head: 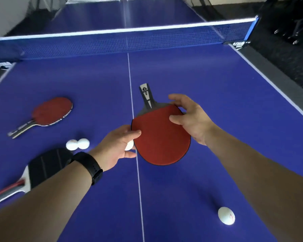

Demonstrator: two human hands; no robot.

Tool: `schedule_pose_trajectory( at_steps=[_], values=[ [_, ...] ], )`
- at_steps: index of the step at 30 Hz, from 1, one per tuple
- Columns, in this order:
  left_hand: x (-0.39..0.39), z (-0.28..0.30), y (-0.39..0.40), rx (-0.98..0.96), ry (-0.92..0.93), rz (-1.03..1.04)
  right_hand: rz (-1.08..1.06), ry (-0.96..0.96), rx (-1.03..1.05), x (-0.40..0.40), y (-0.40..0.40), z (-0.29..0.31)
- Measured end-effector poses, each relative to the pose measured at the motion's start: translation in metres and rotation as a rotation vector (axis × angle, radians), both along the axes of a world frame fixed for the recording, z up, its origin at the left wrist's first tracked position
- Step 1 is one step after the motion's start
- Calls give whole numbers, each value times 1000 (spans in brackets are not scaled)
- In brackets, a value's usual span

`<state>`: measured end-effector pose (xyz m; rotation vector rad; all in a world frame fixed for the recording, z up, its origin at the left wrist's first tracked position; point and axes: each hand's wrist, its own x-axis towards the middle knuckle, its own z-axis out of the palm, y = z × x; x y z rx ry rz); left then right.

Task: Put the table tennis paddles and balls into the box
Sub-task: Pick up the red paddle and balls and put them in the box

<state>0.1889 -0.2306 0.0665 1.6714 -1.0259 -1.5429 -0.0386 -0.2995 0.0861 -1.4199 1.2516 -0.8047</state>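
A red paddle (160,137) with a black and grey handle pointing away is held over the blue table (217,102) near the centre line. My right hand (191,117) grips its right edge. My left hand (118,145) pinches its left edge and also holds a white ball (129,145) in the palm. A second red paddle (49,111) lies flat at the left. A black-faced paddle (47,165) lies at the near left, partly under my left forearm. Two white balls (77,144) touch each other beside it. Another white ball (226,218) rests at the near right. No box is in view.
The blue net (122,41) spans the table beyond the paddles, with clamps at both ends. A white centre line (129,72) runs down the table. Dark floor and chair wheels (294,37) lie beyond the right edge.
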Motion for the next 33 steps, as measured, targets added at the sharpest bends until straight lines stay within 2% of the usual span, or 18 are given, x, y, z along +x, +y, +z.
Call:
schedule_pose_trajectory(
  at_steps=[6, 8, 10, 12, 14, 17, 21, 24, 33],
  values=[
    [121, 45, 90, -29, 6, 130, 192, 50, -55, 128, 55, 37],
    [156, 57, 124, -57, 24, 190, 210, 123, -81, 173, 80, 44],
    [163, 65, 129, -74, 4, 222, 202, 163, -113, 185, 87, 51],
    [253, 89, 229, -95, 51, 375, 321, 218, -126, 291, 163, 64],
    [260, 98, 229, -125, 57, 381, 264, 204, -156, 299, 166, 79],
    [289, 112, 271, -105, -66, 426, 301, 214, -149, 340, 199, 78],
    [329, 91, 345, -4, -185, 448, 376, 197, -123, 387, 261, 58],
    [339, 72, 394, 96, -224, 441, 462, 272, -131, 408, 299, 34],
    [335, -7, 489, 520, -133, 247, 827, 739, -96, 408, 371, -53]
  ],
)
